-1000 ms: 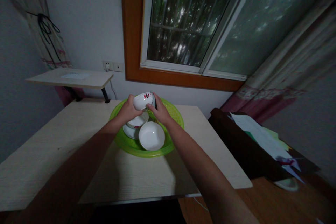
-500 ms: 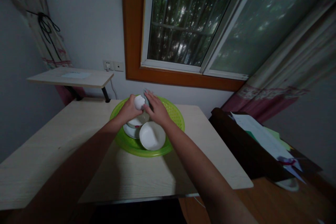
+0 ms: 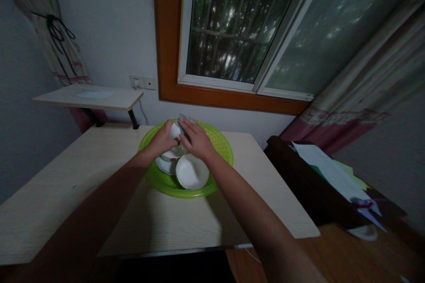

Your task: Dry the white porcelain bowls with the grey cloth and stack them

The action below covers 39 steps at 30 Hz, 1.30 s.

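Note:
Over the green plastic basket [image 3: 222, 147], my left hand [image 3: 163, 139] grips a small white cup or bowl [image 3: 175, 131], its exact kind partly covered by my fingers. My right hand [image 3: 198, 139] presses a grey-blue cloth [image 3: 181, 122] against that white piece from the right; most of the cloth is hidden under the fingers. Below the hands, a white bowl with a reddish mark [image 3: 171, 154] rests on a white plate [image 3: 165, 167]. Another white bowl [image 3: 192, 172] sits tilted at the basket's front, its inside facing me.
The basket stands on a pale wooden table [image 3: 179, 225]. A small raised shelf [image 3: 89, 97] with a paper sheet occupies the back left. Behind are a wall socket [image 3: 136, 82] and an orange-framed window [image 3: 229, 104]. Papers [image 3: 327, 168] lie on a dark surface at right.
My right hand has shifted slightly left with the cloth, covering more of the white piece. My left hand keeps its grip nearly in place. The other dishes have not moved.

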Motion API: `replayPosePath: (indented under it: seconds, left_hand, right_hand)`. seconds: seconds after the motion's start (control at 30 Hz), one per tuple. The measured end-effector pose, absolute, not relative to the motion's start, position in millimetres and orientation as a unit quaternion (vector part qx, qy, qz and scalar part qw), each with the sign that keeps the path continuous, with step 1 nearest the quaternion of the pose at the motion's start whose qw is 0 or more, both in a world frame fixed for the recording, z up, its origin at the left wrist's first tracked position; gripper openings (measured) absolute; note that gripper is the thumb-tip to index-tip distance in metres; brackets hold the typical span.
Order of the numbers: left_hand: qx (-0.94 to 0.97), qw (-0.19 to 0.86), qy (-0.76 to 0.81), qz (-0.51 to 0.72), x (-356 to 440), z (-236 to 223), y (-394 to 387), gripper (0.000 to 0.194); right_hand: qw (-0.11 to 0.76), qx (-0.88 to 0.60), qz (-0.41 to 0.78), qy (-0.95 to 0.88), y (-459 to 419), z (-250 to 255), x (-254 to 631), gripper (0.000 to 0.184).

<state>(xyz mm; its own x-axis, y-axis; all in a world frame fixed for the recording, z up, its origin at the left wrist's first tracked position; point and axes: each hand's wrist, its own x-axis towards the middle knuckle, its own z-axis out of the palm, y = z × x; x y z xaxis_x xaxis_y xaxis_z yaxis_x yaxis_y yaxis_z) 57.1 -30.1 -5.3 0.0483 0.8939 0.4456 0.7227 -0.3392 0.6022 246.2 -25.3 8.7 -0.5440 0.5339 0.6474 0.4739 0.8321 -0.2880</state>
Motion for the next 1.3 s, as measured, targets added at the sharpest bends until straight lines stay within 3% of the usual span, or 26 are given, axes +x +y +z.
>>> replayPosePath:
  seconds: [0.27,0.53,0.77,1.03,1.3]
  left_hand:
    - [0.696,0.117,0.573,0.417,61,-4,-31,0.046]
    - [0.635,0.165,0.591,0.469,57,3,-35,0.062]
    - [0.608,0.255,0.541,0.522,50,-4,-28,0.063]
    - [0.631,0.271,0.495,0.532,50,-14,-21,0.087]
    - [0.666,0.204,0.516,0.498,49,-16,-19,0.086]
  right_hand:
    - [0.39,-0.292,0.054,-0.872,-23,10,246,0.058]
    - [0.463,-0.363,0.23,-0.775,3,-10,257,0.087]
    - [0.483,-0.313,0.342,-0.743,4,-13,256,0.091]
    - [0.524,-0.338,0.303,-0.72,12,-15,261,0.09]
    - [0.507,-0.327,0.194,-0.774,11,-10,263,0.083]
